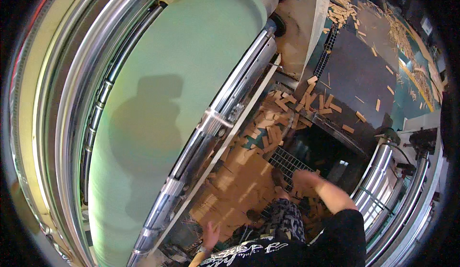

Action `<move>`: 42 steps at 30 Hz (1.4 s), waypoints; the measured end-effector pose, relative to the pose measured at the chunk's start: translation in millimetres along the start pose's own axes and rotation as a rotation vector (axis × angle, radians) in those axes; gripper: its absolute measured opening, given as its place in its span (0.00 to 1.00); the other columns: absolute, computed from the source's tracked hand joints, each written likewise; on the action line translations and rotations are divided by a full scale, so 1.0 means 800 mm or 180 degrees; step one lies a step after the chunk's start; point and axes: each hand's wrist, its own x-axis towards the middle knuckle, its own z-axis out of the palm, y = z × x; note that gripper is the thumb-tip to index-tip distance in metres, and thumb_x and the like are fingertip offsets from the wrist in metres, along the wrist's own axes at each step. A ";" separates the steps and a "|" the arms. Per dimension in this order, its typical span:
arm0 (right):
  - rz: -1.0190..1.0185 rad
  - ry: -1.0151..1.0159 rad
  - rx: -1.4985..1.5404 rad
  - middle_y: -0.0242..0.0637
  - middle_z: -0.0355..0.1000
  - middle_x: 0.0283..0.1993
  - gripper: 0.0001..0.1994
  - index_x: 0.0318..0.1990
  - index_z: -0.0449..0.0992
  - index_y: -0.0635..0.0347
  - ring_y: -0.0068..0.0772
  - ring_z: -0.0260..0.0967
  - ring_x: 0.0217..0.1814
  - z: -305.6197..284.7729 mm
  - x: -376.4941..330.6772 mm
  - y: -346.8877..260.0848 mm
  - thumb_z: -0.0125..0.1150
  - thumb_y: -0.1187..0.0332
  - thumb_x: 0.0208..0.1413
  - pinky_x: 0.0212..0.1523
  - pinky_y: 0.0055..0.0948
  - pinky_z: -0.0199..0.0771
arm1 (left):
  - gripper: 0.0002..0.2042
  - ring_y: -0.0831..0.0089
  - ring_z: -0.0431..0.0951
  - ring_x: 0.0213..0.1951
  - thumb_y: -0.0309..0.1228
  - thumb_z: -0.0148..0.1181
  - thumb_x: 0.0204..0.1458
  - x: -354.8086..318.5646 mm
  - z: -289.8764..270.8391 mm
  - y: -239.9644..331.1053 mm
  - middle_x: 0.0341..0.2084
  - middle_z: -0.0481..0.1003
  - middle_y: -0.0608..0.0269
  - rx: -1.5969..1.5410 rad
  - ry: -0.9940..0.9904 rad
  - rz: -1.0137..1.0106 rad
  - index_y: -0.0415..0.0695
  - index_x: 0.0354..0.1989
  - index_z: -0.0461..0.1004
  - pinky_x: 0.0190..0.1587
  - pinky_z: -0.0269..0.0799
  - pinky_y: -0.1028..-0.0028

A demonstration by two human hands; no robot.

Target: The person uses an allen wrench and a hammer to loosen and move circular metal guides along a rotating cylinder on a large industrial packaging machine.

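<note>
My left hand (210, 234) hangs with fingers spread beside the green roller (177, 99). My right hand (303, 178) blurs over cardboard scraps (268, 133); I cannot tell its fingers.

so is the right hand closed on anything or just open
Cannot tell: the right hand is motion-blurred above the metal grating, so its fingers and any scrap in them don't resolve.

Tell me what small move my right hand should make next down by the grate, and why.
Probably lower the right hand a little onto the cardboard scraps lying by the metal grate. It hangs open and blurred above them, holding nothing, while the left hand is open and low near the green roller, away from the pile.
</note>
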 end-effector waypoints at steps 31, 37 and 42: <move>0.0103 -0.0779 0.2159 0.40 0.69 0.43 0.35 0.48 0.69 0.60 0.37 0.70 0.35 -0.025 -0.248 -0.368 0.36 0.36 0.52 0.27 0.32 0.74 | 0.13 0.68 0.72 0.29 0.37 0.53 0.50 -0.042 0.079 -0.114 0.26 0.72 0.56 -0.0981 -0.1070 0.0295 0.38 0.32 0.70 0.33 0.66 0.70; -0.0155 -0.0963 0.2896 0.38 0.70 0.39 0.42 0.46 0.70 0.59 0.32 0.68 0.39 -0.070 -0.241 -0.258 0.28 0.28 0.46 0.34 0.41 0.72 | 0.15 0.68 0.73 0.35 0.36 0.53 0.50 0.061 0.081 -0.009 0.31 0.73 0.57 -0.0398 -0.1749 0.0433 0.37 0.38 0.68 0.38 0.68 0.70; -0.2293 0.0587 0.2166 0.34 0.70 0.37 0.15 0.39 0.71 0.60 0.28 0.64 0.40 -0.050 -0.271 -0.182 0.54 0.58 0.52 0.40 0.31 0.65 | 0.14 0.63 0.75 0.33 0.35 0.55 0.49 0.085 0.051 0.113 0.29 0.74 0.51 -0.0948 -0.0873 0.0424 0.37 0.38 0.70 0.36 0.70 0.69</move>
